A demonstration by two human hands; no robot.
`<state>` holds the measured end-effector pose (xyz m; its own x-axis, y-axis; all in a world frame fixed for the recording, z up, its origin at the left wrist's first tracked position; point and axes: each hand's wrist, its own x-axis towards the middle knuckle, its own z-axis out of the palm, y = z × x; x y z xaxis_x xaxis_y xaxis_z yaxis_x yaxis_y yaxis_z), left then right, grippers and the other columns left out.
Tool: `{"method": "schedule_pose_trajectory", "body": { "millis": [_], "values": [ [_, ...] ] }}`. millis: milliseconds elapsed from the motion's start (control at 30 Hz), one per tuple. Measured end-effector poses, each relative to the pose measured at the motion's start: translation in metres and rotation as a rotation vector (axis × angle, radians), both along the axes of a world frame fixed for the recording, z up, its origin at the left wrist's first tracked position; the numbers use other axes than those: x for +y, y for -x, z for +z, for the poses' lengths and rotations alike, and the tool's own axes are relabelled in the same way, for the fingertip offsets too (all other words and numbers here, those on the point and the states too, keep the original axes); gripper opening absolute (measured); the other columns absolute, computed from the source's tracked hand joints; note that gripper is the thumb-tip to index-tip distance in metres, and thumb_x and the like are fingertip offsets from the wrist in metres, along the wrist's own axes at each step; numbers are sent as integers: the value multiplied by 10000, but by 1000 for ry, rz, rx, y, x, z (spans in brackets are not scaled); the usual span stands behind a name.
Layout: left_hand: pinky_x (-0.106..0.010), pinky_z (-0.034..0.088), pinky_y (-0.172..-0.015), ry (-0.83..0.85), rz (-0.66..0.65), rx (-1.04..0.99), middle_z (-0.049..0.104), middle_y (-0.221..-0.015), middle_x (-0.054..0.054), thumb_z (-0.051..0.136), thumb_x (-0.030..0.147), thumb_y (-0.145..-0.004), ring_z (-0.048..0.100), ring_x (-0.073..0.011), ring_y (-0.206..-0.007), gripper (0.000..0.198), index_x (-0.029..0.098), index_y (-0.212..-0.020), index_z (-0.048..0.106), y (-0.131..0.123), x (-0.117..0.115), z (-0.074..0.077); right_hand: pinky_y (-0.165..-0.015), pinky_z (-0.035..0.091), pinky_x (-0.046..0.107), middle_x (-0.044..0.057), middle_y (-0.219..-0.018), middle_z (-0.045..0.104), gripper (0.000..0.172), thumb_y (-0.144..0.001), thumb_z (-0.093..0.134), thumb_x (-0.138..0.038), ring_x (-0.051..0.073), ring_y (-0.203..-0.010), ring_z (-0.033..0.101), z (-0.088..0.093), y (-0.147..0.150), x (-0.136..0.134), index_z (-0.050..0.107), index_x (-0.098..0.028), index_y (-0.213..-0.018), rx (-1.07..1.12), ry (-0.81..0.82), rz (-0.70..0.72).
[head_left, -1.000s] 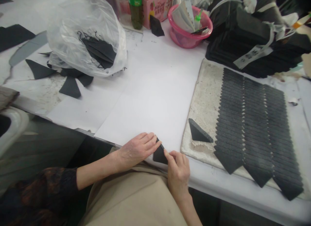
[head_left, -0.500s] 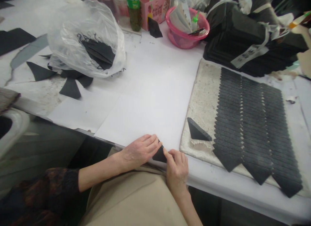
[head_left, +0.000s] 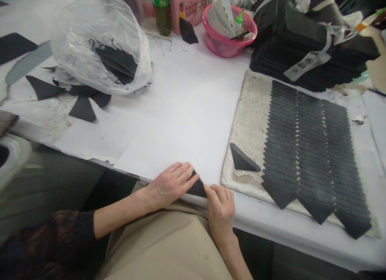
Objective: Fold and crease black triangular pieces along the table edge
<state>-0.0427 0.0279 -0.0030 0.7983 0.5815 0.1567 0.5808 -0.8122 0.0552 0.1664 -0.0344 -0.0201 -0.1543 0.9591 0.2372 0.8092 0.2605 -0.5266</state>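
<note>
At the table's near edge my left hand (head_left: 170,184) lies flat with fingers stretched out, pressing on a small black triangular piece (head_left: 198,189). My right hand (head_left: 221,209) pinches the same piece at its right corner with thumb and forefinger. The piece rests on white paper (head_left: 187,123). To the right, a worn board (head_left: 251,127) carries another black triangle (head_left: 242,159) and three long rows of overlapped black pieces (head_left: 313,151).
A clear plastic bag (head_left: 99,47) with black pieces sits at the back left, loose black scraps (head_left: 81,109) beside it. A pink bowl (head_left: 229,31), a green bottle (head_left: 162,11), a pink box (head_left: 188,7) and a tied black stack (head_left: 304,47) line the back.
Both hands stay on the black piece at the table edge; the piece lies a little flatter under the left fingers. The view has shifted slightly.
</note>
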Motion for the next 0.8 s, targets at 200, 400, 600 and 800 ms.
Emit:
{"method": "schedule_pose_trajectory", "body": {
  "millis": [200,400,600,800],
  "values": [
    [-395,452,-1015,-17,-57,-18,584,-1238,-156,481,56,-933,525,-259,-1193,288,55,-1209,564,-3,13,2,-756,389,331,52,-909,622,226,-976,489,-183,178,-831,516,-6,6,13,659,-228,-1118,-55,-1,16],
    [-399,468,-986,31,-36,-43,599,-1206,-145,488,108,-952,527,-264,-1187,305,64,-1249,542,-3,12,1,-767,395,328,49,-923,629,215,-970,499,-161,170,-835,518,-2,-5,10,659,-215,-1102,5,-33,46],
    [-409,457,-995,55,-15,-13,584,-1237,-147,482,120,-955,509,-273,-1213,330,86,-1279,533,-3,9,2,-771,396,334,53,-923,624,214,-961,514,-159,177,-842,511,-2,-8,5,666,-224,-1097,-15,-35,33],
    [-414,451,-990,4,-13,-12,587,-1230,-157,481,103,-954,514,-280,-1210,318,73,-1265,537,-4,7,4,-772,399,340,69,-946,615,264,-972,470,-141,186,-860,503,0,-5,0,652,-217,-1147,-61,-28,16]
  ]
}}
